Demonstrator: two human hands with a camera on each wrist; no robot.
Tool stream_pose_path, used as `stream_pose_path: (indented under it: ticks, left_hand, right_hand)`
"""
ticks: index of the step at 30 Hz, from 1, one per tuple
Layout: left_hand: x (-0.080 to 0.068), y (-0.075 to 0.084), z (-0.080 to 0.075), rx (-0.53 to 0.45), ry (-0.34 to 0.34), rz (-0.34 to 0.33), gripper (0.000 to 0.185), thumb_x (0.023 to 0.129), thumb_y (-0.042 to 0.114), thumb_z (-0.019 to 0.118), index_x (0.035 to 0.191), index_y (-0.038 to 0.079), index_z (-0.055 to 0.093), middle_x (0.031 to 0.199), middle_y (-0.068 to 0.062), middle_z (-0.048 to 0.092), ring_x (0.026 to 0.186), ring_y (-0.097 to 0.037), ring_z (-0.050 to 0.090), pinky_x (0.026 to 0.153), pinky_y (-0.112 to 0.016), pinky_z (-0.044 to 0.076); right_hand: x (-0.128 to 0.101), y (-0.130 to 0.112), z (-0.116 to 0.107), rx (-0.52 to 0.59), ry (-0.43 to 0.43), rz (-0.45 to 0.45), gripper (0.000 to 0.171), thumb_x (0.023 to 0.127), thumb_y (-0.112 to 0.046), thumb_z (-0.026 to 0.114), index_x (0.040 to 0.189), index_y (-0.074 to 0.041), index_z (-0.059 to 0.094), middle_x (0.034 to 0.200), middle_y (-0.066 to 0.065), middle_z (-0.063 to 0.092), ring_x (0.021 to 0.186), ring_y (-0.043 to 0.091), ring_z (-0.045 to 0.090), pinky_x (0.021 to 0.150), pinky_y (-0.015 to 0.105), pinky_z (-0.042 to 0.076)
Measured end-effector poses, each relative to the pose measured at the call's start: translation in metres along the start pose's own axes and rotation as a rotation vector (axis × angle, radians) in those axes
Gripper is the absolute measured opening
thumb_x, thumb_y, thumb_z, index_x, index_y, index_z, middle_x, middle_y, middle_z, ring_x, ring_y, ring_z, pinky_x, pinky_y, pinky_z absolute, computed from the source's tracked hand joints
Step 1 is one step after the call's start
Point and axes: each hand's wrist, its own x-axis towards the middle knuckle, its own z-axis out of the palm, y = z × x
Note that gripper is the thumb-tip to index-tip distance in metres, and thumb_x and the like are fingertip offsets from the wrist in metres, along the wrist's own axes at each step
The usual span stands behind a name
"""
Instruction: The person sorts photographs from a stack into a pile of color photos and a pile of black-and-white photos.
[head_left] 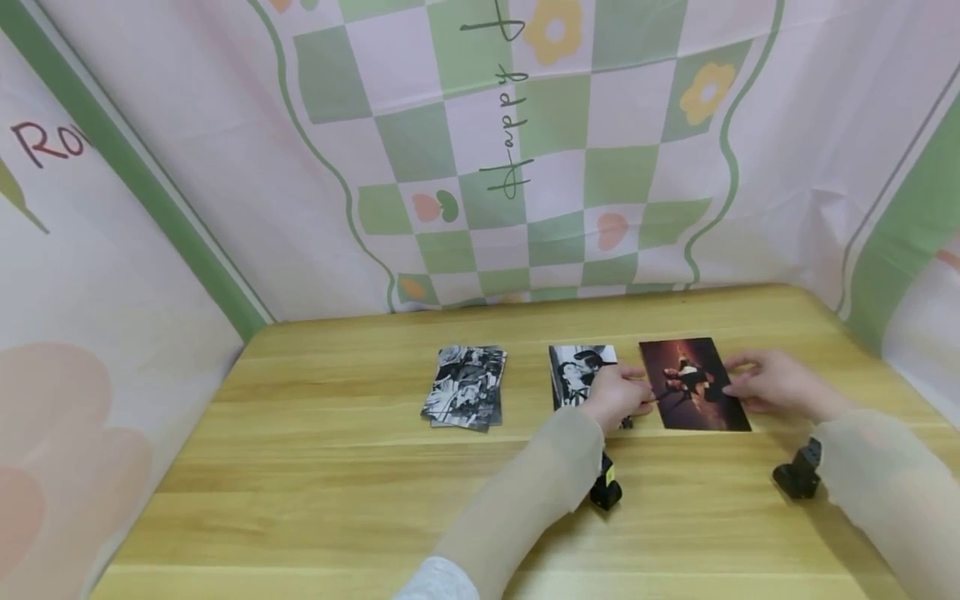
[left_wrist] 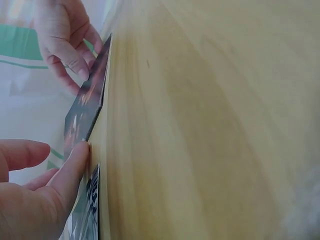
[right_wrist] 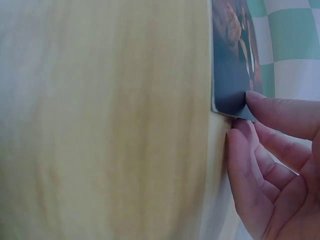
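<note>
A dark reddish-brown photo card (head_left: 693, 383) lies at the right of the group, a figure printed at its middle. My right hand (head_left: 776, 385) pinches its right edge, the thumb (right_wrist: 280, 112) on the printed face and the other fingers at and below the edge. At the opposite edge is my left hand (head_left: 618, 396), a fingertip (left_wrist: 77, 152) touching the card's side while the other fingers stay apart from it. Partly covered by the left hand is a black-and-white photo pile (head_left: 573, 371). Further left sits another black-and-white photo pile (head_left: 467, 387), its cards slightly fanned.
Everything lies on a wood-grain table (head_left: 315, 483). Behind it hangs a cloth backdrop (head_left: 480, 133) with green checks, flowers and lettering. Black wrist devices show below the left wrist (head_left: 606, 487) and the right wrist (head_left: 798, 475).
</note>
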Motion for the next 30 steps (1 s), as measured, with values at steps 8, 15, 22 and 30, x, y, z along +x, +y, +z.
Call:
stream_pose_path:
  ticks: [8,15,22,30]
  left_hand:
    - [-0.001,0.000,-0.005,-0.004,-0.033,-0.011,0.032,0.089,-0.004,0.057,0.121,0.000,0.060,0.100,-0.015,0.067,0.092,-0.028,0.067,0.079,-0.035,0.059]
    - [-0.004,0.002,-0.007,-0.003,-0.038,-0.008,0.033,0.089,-0.005,0.058,0.121,-0.001,0.060,0.097,-0.016,0.068,0.091,-0.030,0.068,0.080,-0.036,0.059]
    - [-0.010,0.009,-0.018,0.042,-0.108,0.023,0.039,0.088,-0.005,0.059,0.127,0.001,0.056,0.100,-0.017,0.068,0.092,-0.031,0.068,0.081,-0.038,0.059]
    - [-0.014,0.019,-0.037,0.057,-0.215,0.071,0.044,0.088,-0.004,0.060,0.131,0.001,0.051,0.106,-0.016,0.065,0.098,-0.030,0.065,0.085,-0.042,0.057]
  right_hand:
    - [0.001,0.004,-0.002,-0.013,0.012,-0.007,0.055,0.088,-0.007,0.060,0.127,0.024,0.035,0.092,0.014,0.068,0.069,0.008,0.061,0.060,0.026,0.058]
    - [-0.001,0.004,-0.004,0.034,0.028,-0.007,0.060,0.089,-0.010,0.061,0.131,0.021,0.032,0.100,0.025,0.065,0.076,0.013,0.064,0.066,0.028,0.060]
    - [-0.003,-0.007,-0.004,0.045,0.053,-0.050,0.063,0.093,-0.021,0.059,0.137,0.015,0.031,0.119,0.041,0.051,0.090,0.029,0.066,0.073,0.033,0.060]
    - [-0.003,-0.030,0.006,0.264,0.021,-0.058,0.065,0.093,-0.013,0.058,0.139,0.016,0.023,0.119,0.034,0.052,0.089,0.011,0.065,0.082,0.032,0.058]
